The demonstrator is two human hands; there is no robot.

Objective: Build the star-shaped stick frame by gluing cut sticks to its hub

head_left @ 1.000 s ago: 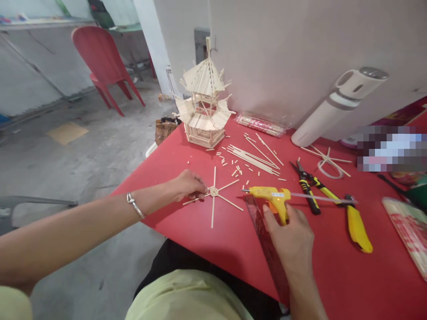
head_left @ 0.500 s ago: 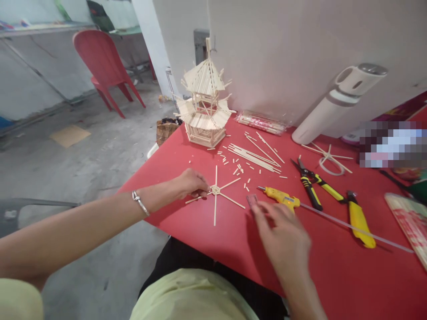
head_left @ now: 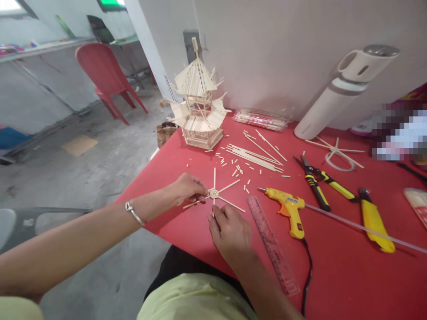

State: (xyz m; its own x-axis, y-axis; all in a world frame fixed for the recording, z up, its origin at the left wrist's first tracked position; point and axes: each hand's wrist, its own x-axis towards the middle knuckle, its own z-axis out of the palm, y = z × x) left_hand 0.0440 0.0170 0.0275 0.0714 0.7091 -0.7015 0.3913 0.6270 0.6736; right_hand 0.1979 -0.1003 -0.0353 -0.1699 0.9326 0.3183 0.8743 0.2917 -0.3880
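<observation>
A six-spoked star frame of thin wooden sticks (head_left: 214, 194) lies on the red table, with a small ring at its hub. My left hand (head_left: 188, 189) pinches it at the left of the hub, beside the lower-left spoke. On the near side, my right hand (head_left: 231, 231) has closed its fingertips round the spoke that points toward me, covering most of it. To the right of that hand lies a clear ruler (head_left: 271, 244), and beyond it a yellow glue gun (head_left: 288, 204) with a glue stick out of its back.
A stick-built pagoda (head_left: 198, 102) stands at the back left. Loose sticks (head_left: 253, 158) and short cut pieces lie mid-table. Farther right are pliers-like cutters (head_left: 315, 180), a yellow-handled cutter (head_left: 375, 222), a second star frame (head_left: 336, 149) and a white flask (head_left: 347, 93).
My right hand has left the ruler beside the glue gun and moved left to the star frame's near spoke. My left hand stays at the hub. The view has shifted slightly.
</observation>
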